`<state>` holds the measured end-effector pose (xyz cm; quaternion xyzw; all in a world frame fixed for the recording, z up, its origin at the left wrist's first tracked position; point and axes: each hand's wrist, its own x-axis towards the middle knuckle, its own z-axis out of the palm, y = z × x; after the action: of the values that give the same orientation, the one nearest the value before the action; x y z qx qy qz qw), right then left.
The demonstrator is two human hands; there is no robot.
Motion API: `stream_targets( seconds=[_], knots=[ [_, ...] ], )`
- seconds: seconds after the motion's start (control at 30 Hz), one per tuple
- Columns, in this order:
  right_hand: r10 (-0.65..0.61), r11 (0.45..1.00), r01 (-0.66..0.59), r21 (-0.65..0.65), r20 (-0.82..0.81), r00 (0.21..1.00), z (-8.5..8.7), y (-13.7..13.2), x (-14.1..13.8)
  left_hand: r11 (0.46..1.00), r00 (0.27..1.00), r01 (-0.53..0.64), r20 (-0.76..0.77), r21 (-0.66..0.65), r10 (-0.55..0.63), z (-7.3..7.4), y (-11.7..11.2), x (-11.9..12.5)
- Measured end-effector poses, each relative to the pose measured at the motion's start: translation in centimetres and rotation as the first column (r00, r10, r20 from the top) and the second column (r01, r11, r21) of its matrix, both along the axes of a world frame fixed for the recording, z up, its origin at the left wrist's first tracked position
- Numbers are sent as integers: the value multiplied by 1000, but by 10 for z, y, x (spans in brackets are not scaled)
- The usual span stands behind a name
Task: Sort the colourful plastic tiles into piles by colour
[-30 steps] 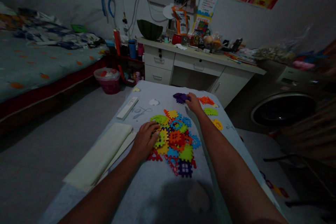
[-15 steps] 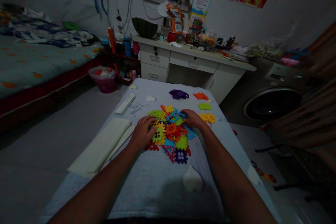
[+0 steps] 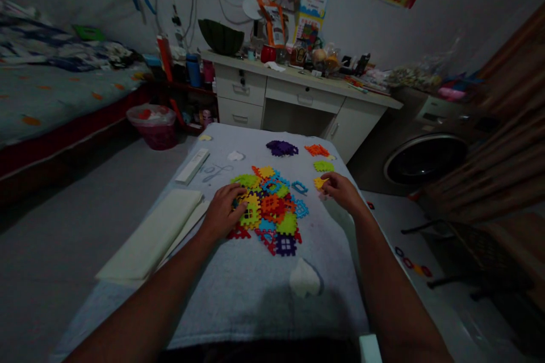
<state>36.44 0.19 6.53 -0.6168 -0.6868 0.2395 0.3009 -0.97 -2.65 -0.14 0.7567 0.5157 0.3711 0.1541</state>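
Right fingers (image 3: 334, 177) have moved to toothed yellow pieces (image 3: 319, 183), left fingers (image 3: 232, 188) on multicoloured ones (image 3: 271, 204), grips unclear.

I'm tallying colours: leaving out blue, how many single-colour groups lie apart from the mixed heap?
4: purple group at the far side, orange group to its right, green group nearer, yellow group at the right hand, which may hide more.

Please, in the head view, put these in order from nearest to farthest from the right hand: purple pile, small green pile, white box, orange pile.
1. Small green pile: just beyond the right hand.
2. Orange pile: behind the small green pile.
3. Purple pile: left of the orange pile.
4. White box: farthest left of these four.
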Motion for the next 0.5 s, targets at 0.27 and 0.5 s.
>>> stream_targets(
  seconds=[0.27, 0.5],
  knots=[
    [113, 993, -118, 27, 159, 981, -25, -10, -27, 1000, 1000, 3, -26, 14, -3, 1, 1, 0],
    [152, 975, -184, 123, 232, 961, -50, -4, -67, 1000, 1000, 7, -27, 26, -6, -2, 1, 0]
  ],
)
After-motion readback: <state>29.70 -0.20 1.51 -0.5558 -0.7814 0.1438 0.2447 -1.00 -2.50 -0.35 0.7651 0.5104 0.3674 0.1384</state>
